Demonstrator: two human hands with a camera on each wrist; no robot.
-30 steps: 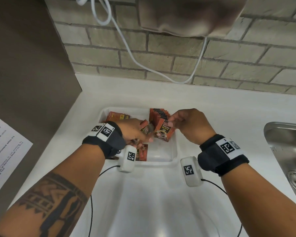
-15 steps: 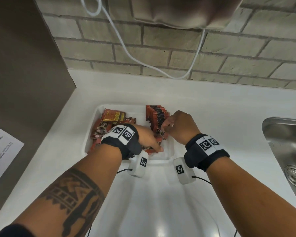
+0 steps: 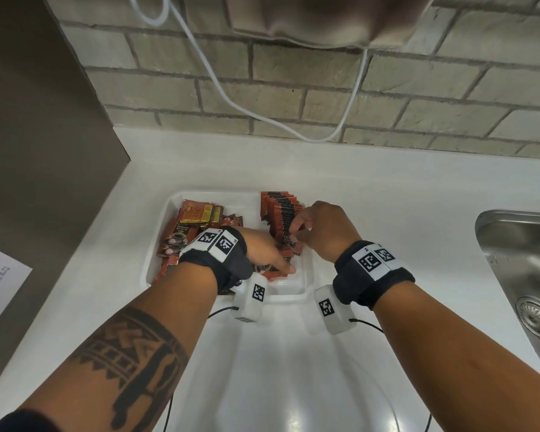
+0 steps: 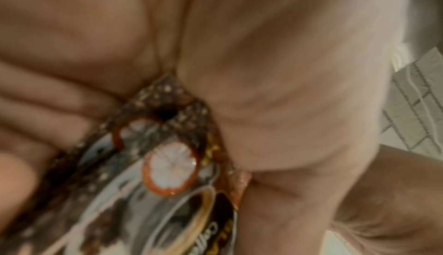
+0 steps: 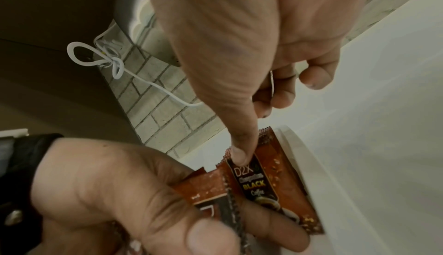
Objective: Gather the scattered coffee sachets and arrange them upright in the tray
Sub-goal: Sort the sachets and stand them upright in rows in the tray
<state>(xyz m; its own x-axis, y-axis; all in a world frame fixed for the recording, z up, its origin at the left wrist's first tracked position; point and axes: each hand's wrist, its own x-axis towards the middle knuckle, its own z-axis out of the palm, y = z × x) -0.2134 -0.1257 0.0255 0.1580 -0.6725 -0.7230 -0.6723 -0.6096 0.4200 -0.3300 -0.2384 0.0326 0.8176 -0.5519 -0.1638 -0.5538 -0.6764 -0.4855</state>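
Tray (image 3: 306,277), white, on counter (image 3: 387,194): upright row of sachets (image 3: 281,210) at its right, loose heap (image 3: 187,232) at left. My left hand (image 3: 262,254) grips one sachet (image 5: 210,192) low in the tray; my right hand (image 3: 321,229) has its thumb pressed on the row's front sachet (image 5: 271,183), fingers curled.

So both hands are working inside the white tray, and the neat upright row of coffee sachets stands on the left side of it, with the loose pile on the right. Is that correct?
Not quite: the sides are swapped. In the head view the upright row of sachets stands on the right side of the tray, where the right hand steadies it, and the loose pile lies on the left. Both hands, the left hand included, are indeed inside the tray.
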